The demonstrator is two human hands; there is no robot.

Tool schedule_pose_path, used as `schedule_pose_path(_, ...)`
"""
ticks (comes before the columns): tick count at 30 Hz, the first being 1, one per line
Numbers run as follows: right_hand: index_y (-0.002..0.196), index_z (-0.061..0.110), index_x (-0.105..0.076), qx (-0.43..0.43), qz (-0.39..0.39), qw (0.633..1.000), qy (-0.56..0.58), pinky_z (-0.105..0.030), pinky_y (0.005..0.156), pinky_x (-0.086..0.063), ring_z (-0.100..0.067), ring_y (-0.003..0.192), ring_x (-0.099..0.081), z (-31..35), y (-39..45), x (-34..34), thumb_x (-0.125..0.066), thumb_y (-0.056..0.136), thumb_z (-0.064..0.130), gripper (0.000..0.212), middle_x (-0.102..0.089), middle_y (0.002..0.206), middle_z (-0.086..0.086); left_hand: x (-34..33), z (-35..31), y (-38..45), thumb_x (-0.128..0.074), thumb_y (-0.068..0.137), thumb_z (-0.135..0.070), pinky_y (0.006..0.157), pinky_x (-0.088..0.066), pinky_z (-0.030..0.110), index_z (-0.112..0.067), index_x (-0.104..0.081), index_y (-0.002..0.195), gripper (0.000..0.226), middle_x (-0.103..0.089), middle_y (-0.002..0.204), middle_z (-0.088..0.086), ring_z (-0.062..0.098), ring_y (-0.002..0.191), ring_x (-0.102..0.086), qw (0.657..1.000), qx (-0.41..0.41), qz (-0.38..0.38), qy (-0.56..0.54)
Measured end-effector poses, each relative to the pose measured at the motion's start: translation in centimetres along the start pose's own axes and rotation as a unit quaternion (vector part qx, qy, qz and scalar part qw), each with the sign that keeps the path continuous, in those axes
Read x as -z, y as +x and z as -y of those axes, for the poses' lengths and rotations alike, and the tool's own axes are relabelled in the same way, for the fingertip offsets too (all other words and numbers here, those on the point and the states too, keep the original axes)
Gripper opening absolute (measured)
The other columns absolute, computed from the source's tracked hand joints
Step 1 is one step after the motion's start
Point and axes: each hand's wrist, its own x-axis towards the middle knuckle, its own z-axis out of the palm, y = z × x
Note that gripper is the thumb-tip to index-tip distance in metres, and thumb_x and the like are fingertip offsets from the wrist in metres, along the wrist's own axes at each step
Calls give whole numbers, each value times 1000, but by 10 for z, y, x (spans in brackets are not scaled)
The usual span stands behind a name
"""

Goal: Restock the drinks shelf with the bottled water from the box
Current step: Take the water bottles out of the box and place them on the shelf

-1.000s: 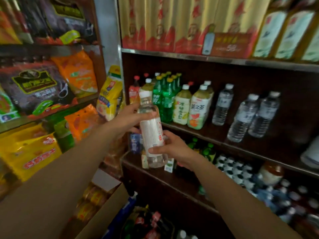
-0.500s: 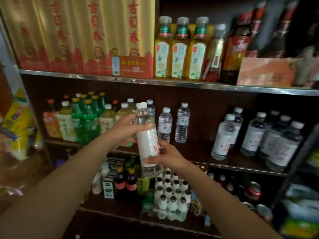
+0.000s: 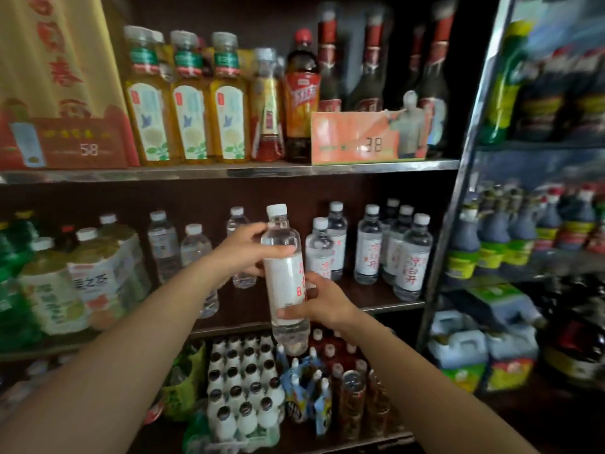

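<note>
The water bottle (image 3: pixel 285 276) is held upright in front of the middle shelf (image 3: pixel 386 306), clear liquid filling it and a white cap closing it; its white label carries red characters that face partly away. The left hand (image 3: pixel 244 252) grips the bottle's upper body, thumb across the front just above the label. The right hand (image 3: pixel 316 304) grips the lower part of the label, thumb in front and fingers wrapped behind. On the middle shelf, matching labelled water bottles (image 3: pixel 393 247) stand in a cluster at the right end, and clear unlabelled-looking bottles (image 3: pixel 178 247) stand further left, beside shrink-wrapped tea bottles (image 3: pixel 82 276). Open shelf board shows in front of the labelled cluster and directly behind the held bottle, up to the shelf's front edge. The top shelf (image 3: pixel 229 170) holds yellow tea bottles (image 3: pixel 188 103), dark bottles with red necks (image 3: pixel 373 60) and an orange price card (image 3: pixel 357 139) marked 38. The bottom level holds a wrapped pack of small white bottles (image 3: pixel 245 394) packed tightly. A metal upright (image 3: pixel 458 178) bounds the bay on the right; beyond it, dark sauce bottles (image 3: pixel 510 234) are blurred. Both forearms are cut off by the lower frame edge, and the right hand's fingers are hidden behind the held bottle.
</note>
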Motion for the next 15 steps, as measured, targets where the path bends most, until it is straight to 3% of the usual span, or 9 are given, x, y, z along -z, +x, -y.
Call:
schedule_pose_path(4,118,22,-61,-7,-73,995,-63,-39,88,-55,-16,97,-67,-20,-2,39,-91,54,30,71,-70,105,0,-44,-12,29,-81,72,-24,67,-54,24,-29,-58,115,49,-70,104,-8,6,96,-65,999,-5,51,-7)
schedule_pose_path(7,116,22,-63,-14,-113,990,-81,-35,87,-55,-13,95,-66,-32,-2,63,-90,57,27,65,-70,102,3,-69,-17,52,-81,72,-21,67,-52,23,-32,-61,107,42,-70,101,-10,5,95,-64,997,-13,76,5)
schedule_pose_path(11,114,22,-64,-26,-163,983,-80,-32,82,-57,-8,90,-66,-49,3,89,-90,53,33,67,-71,98,8,-98,-23,84,-85,68,-27,87,-54,35,-32,-62,113,51,-70,109,-8,10,105,-63,993,-18,111,28)
schedule_pose_path(15,102,21,-66,-44,-216,971,-90,-21,63,-52,-6,77,-65,-64,12,110,-90,58,30,50,-70,85,9,-126,-27,115,-83,69,-24,89,-50,32,-28,-58,121,58,-67,116,-6,10,108,-61,988,4,148,41)
